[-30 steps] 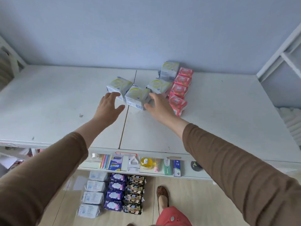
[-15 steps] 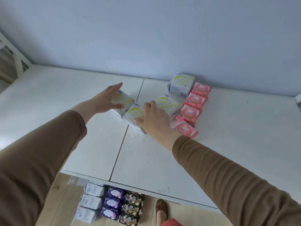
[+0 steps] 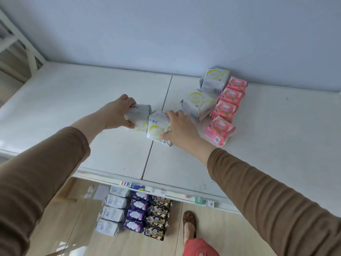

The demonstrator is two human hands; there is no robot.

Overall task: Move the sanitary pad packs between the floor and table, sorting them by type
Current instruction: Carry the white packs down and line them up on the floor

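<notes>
Both hands' grip around white packs [image 3: 140, 115] on white table [image 3: 92, 100] against pale blue wall [image 3: 166, 30].

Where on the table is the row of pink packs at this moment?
In the head view, the pink packs line the table right of centre, directly right of the two untouched white packs.

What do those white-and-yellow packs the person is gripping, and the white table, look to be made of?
The white-and-yellow pack in the left hand and its twin in the right hand look wrapped in thin plastic film: soft creases, slight sheen. The white table seems painted or laminated board, matte and scuffed, with a seam.
</notes>
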